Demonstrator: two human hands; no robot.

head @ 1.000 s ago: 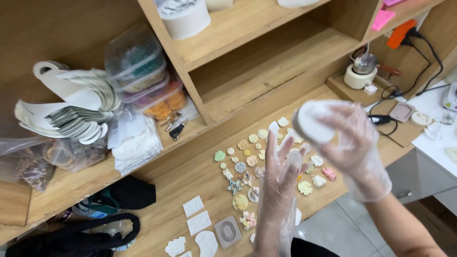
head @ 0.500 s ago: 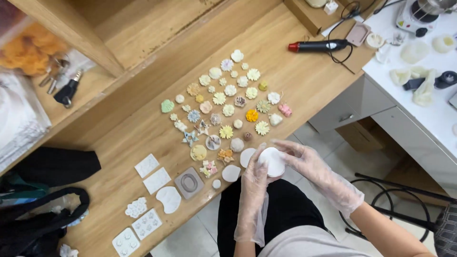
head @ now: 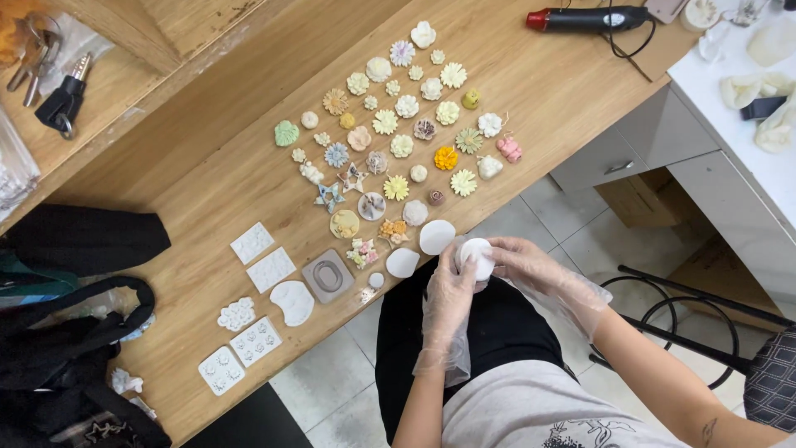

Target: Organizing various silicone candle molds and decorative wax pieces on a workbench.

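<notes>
I hold a round white mold [head: 477, 257] with both gloved hands. My left hand [head: 448, 294] grips it from below and my right hand [head: 522, 259] pinches its side, over my lap, just beside the wooden worktop [head: 207, 182] with little flower shapes [head: 398, 124].

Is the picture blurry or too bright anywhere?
Head view: mostly sharp, and the little flowers on the wooden table look crisp. The white counter at the right is a bit washed out. Both gloved hands, left and right, hold a white round piece clearly; shadows are soft.
</notes>
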